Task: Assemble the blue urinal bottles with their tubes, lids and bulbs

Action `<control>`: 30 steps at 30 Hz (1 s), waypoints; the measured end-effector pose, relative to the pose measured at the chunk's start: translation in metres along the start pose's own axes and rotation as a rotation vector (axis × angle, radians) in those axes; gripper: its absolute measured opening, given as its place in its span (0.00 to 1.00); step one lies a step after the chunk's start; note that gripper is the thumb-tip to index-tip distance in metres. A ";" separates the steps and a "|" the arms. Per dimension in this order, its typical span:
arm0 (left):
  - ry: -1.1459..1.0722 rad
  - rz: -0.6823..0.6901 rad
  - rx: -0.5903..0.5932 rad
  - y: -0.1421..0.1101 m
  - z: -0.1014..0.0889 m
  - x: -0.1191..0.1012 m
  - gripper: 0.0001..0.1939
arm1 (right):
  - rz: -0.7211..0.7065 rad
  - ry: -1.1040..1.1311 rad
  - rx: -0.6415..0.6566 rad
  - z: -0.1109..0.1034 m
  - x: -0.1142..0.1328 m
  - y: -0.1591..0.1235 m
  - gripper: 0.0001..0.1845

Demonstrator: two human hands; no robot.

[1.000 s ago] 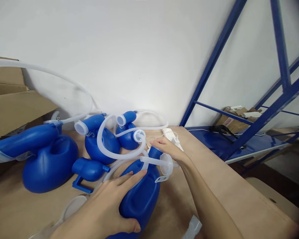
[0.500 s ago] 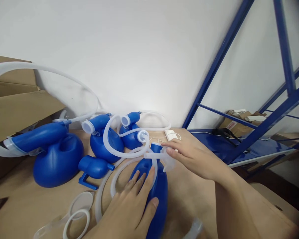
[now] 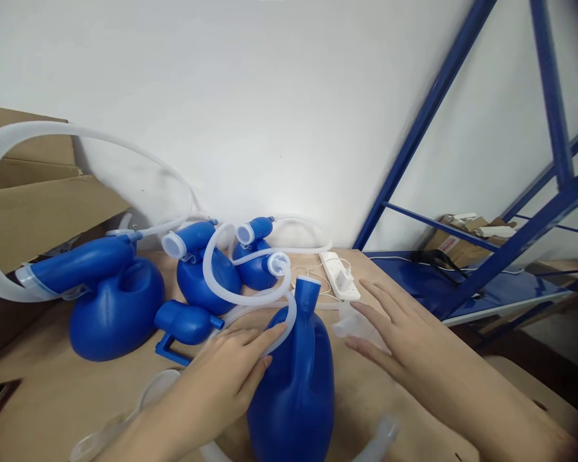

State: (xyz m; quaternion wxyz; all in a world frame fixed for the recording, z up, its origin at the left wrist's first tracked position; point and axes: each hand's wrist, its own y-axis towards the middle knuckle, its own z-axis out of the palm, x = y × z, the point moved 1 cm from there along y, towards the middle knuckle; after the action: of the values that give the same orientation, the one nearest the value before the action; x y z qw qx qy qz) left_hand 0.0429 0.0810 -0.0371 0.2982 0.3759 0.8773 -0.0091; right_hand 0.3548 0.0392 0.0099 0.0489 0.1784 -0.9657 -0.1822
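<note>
So the big blue plastic jug (image 3: pixel 293 401) is standing upright on the wooden tabletop (image 3: pixel 43 401), narrow neck pointing up, right between my two hands (image 3: pixel 395 333). Well, the left one (image 3: pixel 216 375) is flat and open, with its fingertips up against a ribbed translucent hose (image 3: pixel 282 314) right by the jug's shoulder. No grip on anything there. The right one is open too, fingers spread, just beside a clear plastic funnel piece (image 3: pixel 356 327), though I can't tell if they're actually touching it.

Behind all that, two more blue jugs (image 3: pixel 118 308) (image 3: pixel 207 276) and a third (image 3: pixel 255 269) are huddled together with a blue bulb-shaped piece with a handle (image 3: pixel 183 324) in front. Hoses loop around them. A white power strip (image 3: pixel 340 276) sits near the back edge, a cardboard box (image 3: pixel 33 212) is off to the left, and a blue metal shelf frame (image 3: pixel 428 141) stands to the right.
</note>
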 end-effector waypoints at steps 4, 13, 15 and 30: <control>0.008 0.005 0.050 -0.003 0.000 0.004 0.38 | -0.157 -0.002 -0.098 0.023 0.035 -0.025 0.32; -0.033 -0.084 0.213 -0.009 0.029 0.000 0.45 | 0.057 -0.258 -0.263 0.117 0.094 -0.078 0.56; -0.071 -0.048 0.264 -0.010 0.036 -0.001 0.47 | 0.109 -0.247 -0.306 0.120 0.086 -0.082 0.58; 0.117 0.090 0.498 -0.009 0.052 -0.006 0.43 | 0.276 -0.119 -0.512 0.057 -0.035 -0.072 0.12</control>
State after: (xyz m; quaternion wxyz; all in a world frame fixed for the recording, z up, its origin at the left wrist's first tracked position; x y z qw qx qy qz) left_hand 0.0672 0.0580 -0.0789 0.1453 0.4762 0.8462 -0.1901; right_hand 0.4013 0.0083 -0.0706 0.0598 0.0160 -0.9047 -0.4214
